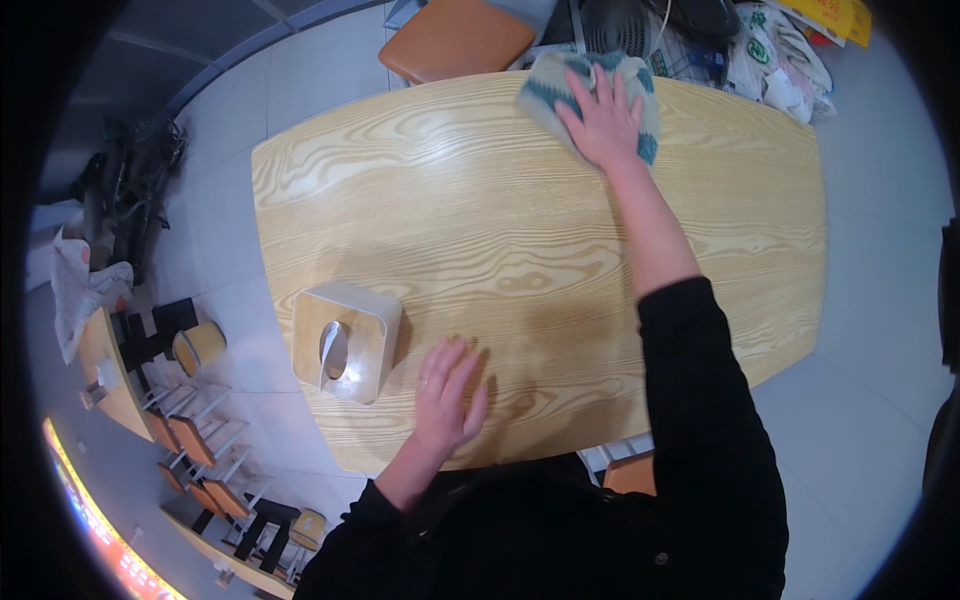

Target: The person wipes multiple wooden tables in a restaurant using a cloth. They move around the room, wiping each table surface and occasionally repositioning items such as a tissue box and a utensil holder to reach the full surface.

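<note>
My right hand lies flat on a cream and teal patterned cloth, its fingers spread. Part of the cloth is blurred, and it lies along the far edge of a light wood-grain table. Nearer to me, my left hand has its fingers apart and slightly bent, with nothing in it. Whether it touches the tabletop I cannot tell. To its left stands a tissue box with white sides and a wood-look top. A white tissue pokes out of its oval slot.
An orange-brown chair seat stands beyond the far edge. Plastic bags and a black fan-like grille are by the far right. Another chair is close to my body. Leftward, more tables and chairs stand beside a waste bin.
</note>
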### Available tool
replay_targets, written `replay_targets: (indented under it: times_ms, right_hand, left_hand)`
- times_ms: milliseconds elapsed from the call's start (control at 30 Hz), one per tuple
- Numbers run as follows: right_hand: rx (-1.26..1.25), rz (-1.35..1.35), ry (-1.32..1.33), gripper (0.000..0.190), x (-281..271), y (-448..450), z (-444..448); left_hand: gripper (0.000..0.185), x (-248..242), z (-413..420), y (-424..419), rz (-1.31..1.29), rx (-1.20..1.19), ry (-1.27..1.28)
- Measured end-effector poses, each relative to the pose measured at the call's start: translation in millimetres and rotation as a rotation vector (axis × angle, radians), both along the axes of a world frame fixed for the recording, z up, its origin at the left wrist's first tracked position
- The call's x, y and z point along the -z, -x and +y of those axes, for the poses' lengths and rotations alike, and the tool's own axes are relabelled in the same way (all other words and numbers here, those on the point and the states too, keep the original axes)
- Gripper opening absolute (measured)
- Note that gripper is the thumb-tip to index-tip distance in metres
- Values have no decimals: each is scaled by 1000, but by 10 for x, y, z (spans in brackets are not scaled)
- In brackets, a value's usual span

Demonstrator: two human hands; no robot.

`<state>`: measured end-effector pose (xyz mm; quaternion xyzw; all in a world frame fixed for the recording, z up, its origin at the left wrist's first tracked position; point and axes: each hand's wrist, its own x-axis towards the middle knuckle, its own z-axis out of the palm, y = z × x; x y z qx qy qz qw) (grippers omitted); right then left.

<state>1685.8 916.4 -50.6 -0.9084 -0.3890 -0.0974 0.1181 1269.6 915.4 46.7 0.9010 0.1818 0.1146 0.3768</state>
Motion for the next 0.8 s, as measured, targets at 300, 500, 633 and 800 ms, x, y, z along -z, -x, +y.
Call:
replay_targets:
  times_ms: [300, 500, 633, 800]
  right_hand:
    - [-379, 400, -25, 58, -341, 1683, -1092]
    - [368, -105, 164, 53, -49, -215, -2977]
    - [946, 235, 170, 61, -165, -1194, -3141]
    - [93, 104, 152, 58, -222, 194, -1035]
  left_hand:
    - [71, 592, -166, -364, 442, -162, -352]
    - [77, 643, -202, -381, 594, -155, -490]
    - [77, 653, -208, -384, 608, -172, -560]
    - [77, 719, -169, -335, 551, -166, -602]
